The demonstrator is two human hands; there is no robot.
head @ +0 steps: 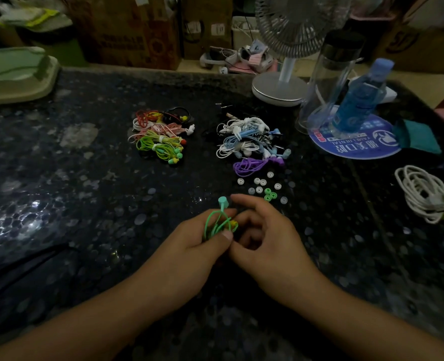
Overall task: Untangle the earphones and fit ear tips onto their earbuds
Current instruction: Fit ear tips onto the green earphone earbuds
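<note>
While I watch from the head camera, I see the left hand [189, 246] gripping a bundle of green earphones [219, 224], thumb pressed over the cable loops and fingers curled beneath them. One teal earbud [223, 201] sticks up above the fist, just past the fingertips. The right hand [261, 230] sits right against the left, its fingers curled inward toward the bundle; I cannot tell whether they actually pinch the cable or an ear tip (the fingertips are tucked out of sight behind the knuckles).

Both hands hover low over the dark speckled table [85, 191], near its front middle. Just beyond the right hand lies a scatter of loose ear tips [262, 182], mostly white, with a few green ear tips [269, 196] among them. Behind those sits a purple coil of earphones [249, 166], touching a larger heap of white and blue earphones [249, 138]. Well apart to the left lies a second heap of red, pink and lime earphones [161, 136].

Farther back stands a desk fan [288, 48], beside a clear tumbler [330, 79] and a blue bottle [361, 97] on a round blue fan-shaped card [353, 145]. A coiled white cable [421, 192] lies at the right edge.
</note>
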